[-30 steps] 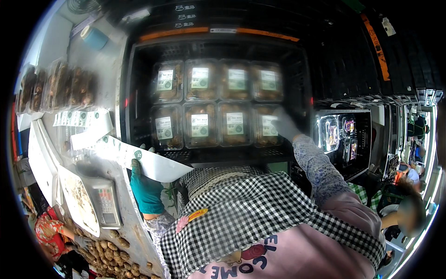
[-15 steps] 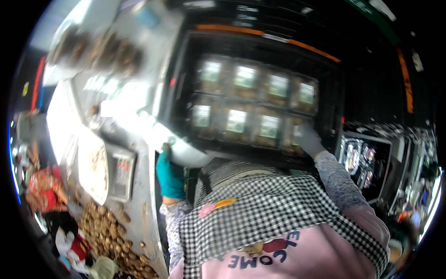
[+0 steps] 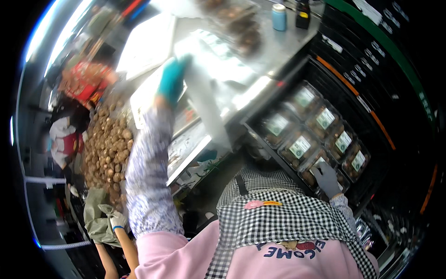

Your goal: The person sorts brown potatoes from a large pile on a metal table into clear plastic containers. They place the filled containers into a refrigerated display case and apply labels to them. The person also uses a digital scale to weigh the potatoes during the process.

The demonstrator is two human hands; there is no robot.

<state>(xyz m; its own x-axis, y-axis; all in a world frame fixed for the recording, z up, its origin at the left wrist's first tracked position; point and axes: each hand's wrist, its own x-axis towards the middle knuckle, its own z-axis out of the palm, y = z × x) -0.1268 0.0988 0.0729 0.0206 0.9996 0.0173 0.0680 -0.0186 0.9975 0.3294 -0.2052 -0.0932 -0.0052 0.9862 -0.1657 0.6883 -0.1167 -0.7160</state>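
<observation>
My left hand (image 3: 171, 81), in a teal glove, is raised over the metal worktable, smeared by motion; its fingers cannot be made out. Beside it a pale strip (image 3: 211, 114) with a glossy look hangs past the table edge; whether the hand holds it I cannot tell. My right hand (image 3: 328, 179), in a grey glove, rests with its fingers extended on a clear lidded pack (image 3: 308, 172) of brown round produce. That pack bears a white and green label, as do the other packs (image 3: 324, 118) in rows inside the black crate (image 3: 297, 175).
Loose brown produce (image 3: 109, 146) is heaped on the table's left. Stacked packs (image 3: 237, 21), a blue bottle (image 3: 279, 17) and a dark bottle (image 3: 303, 15) stand farther back. Black crates (image 3: 395, 69) rise at right. Co-workers (image 3: 88, 79) are at the left, one with a gloved hand (image 3: 117, 218).
My view has turned, so the crate now lies farther right. My left hand has risen from beside the crate to over the table. My right hand stays at the packs.
</observation>
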